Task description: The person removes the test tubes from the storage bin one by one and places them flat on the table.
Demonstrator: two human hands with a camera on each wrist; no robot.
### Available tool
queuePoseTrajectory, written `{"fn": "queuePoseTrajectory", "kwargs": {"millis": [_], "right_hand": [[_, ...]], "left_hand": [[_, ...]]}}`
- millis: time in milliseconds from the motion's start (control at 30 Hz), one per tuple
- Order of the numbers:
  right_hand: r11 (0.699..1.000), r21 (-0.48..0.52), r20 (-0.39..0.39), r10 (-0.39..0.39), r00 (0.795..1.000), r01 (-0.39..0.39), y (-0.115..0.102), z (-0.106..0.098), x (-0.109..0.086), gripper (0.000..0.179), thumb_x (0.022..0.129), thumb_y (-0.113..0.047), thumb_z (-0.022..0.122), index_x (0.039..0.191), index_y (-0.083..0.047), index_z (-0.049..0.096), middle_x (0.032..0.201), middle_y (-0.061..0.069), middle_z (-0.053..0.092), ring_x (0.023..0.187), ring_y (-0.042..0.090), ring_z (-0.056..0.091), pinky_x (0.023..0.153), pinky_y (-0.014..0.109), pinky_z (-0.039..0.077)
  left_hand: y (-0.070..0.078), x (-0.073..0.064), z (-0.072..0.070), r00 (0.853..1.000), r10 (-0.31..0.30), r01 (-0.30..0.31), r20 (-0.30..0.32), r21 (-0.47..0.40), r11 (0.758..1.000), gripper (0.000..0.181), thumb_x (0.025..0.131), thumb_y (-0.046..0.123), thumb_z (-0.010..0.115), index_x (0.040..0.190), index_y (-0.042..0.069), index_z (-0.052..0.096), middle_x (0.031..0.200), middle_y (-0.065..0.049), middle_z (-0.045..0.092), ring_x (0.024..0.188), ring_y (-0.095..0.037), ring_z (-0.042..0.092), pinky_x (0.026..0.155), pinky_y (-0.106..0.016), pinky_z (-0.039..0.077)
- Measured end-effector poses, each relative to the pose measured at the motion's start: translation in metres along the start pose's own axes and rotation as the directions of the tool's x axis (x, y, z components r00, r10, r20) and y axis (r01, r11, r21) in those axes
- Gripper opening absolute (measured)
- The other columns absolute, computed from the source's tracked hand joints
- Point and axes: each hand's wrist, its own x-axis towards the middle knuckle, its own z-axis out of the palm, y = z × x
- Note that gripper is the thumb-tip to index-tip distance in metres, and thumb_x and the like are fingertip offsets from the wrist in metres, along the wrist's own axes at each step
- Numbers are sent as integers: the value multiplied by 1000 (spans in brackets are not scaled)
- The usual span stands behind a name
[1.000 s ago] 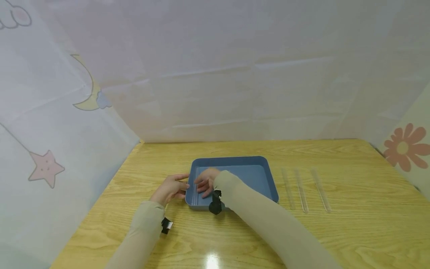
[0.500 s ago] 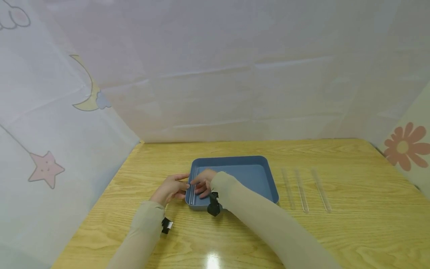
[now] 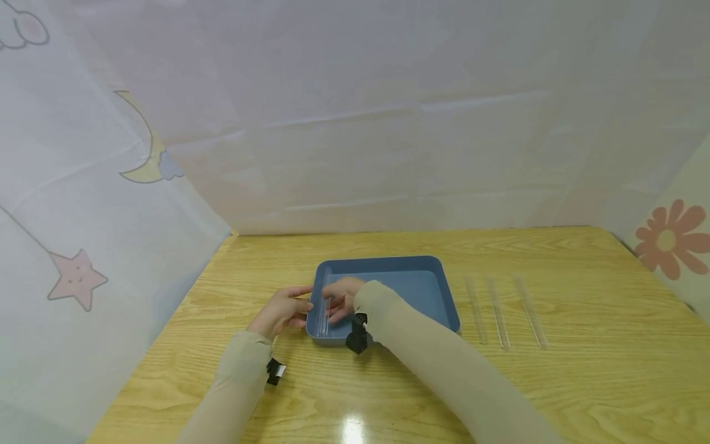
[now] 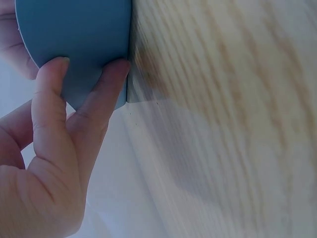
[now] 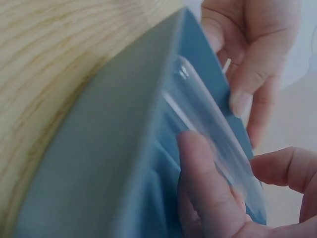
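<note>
A blue rectangular tray [image 3: 383, 266] lies on the table. Inside, along its left wall, clear test tubes run lengthwise; their exact count is hard to make out. My right hand [image 3: 342, 297] reaches into the tray and pinches a clear test tube [image 5: 210, 111] between thumb and finger, as the right wrist view shows. That tube has a rounded end, near the tray's front wall. From outside, my left hand [image 3: 281, 310] touches the tray's left wall with fairly straight fingers [image 4: 49, 99] resting on the blue surface.
Three more clear test tubes lie apart on the wooden table [image 3: 588, 370] right of the tray: a near one [image 3: 476, 311], a middle one [image 3: 498, 314] and a far one [image 3: 530, 313]. A pale printed sheet [image 3: 388, 154] walls the table's back and sides.
My right hand moved slightly left toward the tray's left wall, then back right; a tube now shows angled beside its fingers. The left hand stays at the tray's left wall.
</note>
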Motion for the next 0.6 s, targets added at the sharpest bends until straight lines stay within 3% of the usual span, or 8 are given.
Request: {"fn": "queuePoseTrajectory", "kwargs": {"millis": [133,267,433,600], "right_hand": [[1000,25,24,10,1000,-11,-1,-4,2,47,91,-1,53,136,9,42,95,24,58,80,29,59,87,45,54],[1000,0,56,2,998,-2,-2,-10,0,45,90,1,51,133,10,44,96,19,60,77,25,58,89,48,52],[999,26,71,-21,997,19,-4,-17,-5,56,89,4,50,143,8,35,116,23,59,97,32,61,91,50,51],[996,90,87,-31,996,23,-4,-24,-9,59,92,6,49,147,7,29,127,29,51,118,41,54,94,50,48]], "left_hand": [[0,0,1,1000,6,-6,-1,-6,1000,50,95,-6,53,144,-3,43,108,-19,66,72,-16,66,51,-20,52],[-1,1,1,1000,10,-10,-5,-8,1000,50,95,-6,53,144,-4,43,105,-18,67,72,-16,66,51,-20,53],[-1,1,0,1000,7,-7,-6,-3,1000,51,95,-5,54,145,-3,42,102,-17,67,72,-16,66,50,-20,52],[0,-1,0,1000,7,-7,-1,15,1000,52,96,-4,54,146,-2,41,110,-23,64,73,-17,66,51,-21,53]]}}
